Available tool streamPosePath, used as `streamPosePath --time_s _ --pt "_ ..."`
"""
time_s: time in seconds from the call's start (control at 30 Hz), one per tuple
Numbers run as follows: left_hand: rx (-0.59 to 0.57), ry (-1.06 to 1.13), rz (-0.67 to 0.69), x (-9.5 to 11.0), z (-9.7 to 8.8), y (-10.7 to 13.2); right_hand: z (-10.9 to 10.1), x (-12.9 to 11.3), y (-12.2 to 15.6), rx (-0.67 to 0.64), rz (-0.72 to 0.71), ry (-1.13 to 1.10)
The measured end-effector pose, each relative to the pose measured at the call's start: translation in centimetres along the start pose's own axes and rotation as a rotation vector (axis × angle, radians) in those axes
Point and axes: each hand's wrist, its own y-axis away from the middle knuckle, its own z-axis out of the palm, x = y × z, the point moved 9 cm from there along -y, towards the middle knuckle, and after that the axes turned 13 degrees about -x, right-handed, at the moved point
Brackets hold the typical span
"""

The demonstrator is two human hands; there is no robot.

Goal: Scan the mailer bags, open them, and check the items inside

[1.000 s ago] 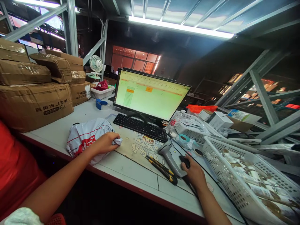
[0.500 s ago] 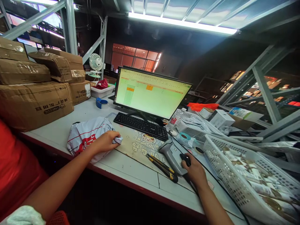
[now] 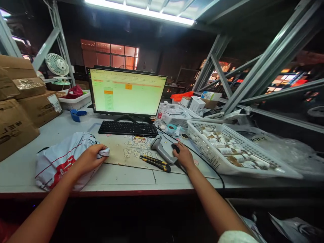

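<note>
My left hand (image 3: pixel 89 158) is closed on a gathered corner of a white and red plastic mailer bag (image 3: pixel 58 160) that lies on the table's left front. My right hand (image 3: pixel 183 155) rests curled over a black computer mouse (image 3: pixel 175 147). A grey barcode scanner (image 3: pixel 160 149) lies just left of that hand, and two utility knives (image 3: pixel 155 162) lie in front of it on a worn desk mat (image 3: pixel 127 151). A black keyboard (image 3: pixel 128 128) and a lit monitor (image 3: pixel 126 91) with a green spreadsheet stand behind.
A white basket (image 3: pixel 219 162) of small rolls sits at the right, another white basket (image 3: pixel 176 118) behind it. Cardboard boxes (image 3: pixel 17 111) are stacked at the left. A desk fan (image 3: pixel 57 65), a blue tape dispenser (image 3: pixel 75 115), a bottle (image 3: pixel 161 113) and steel racking (image 3: pixel 255 72) surround the table (image 3: pixel 131 177).
The camera view has swung to the right and down. Both hands keep their places, the left on the bag, the right on the mouse.
</note>
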Motion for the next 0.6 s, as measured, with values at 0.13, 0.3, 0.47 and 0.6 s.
streamPosePath --time_s 0.13,0.3,0.47,0.6 --pt "0.006 -0.01 0.011 -0.47 0.13 0.04 -0.49 -0.23 0.38 -0.019 0.055 0.027" --pt "0.007 -0.025 0.017 -1.0 0.34 0.03 -0.61 -0.01 0.38 -0.043 0.12 0.039" --pt "0.022 -0.029 0.03 -0.94 0.24 0.03 -0.69 -0.1 0.38 -0.006 0.107 0.038" --pt "0.024 -0.026 0.041 -0.88 0.24 0.03 -0.51 0.01 0.37 -0.022 0.121 0.046"
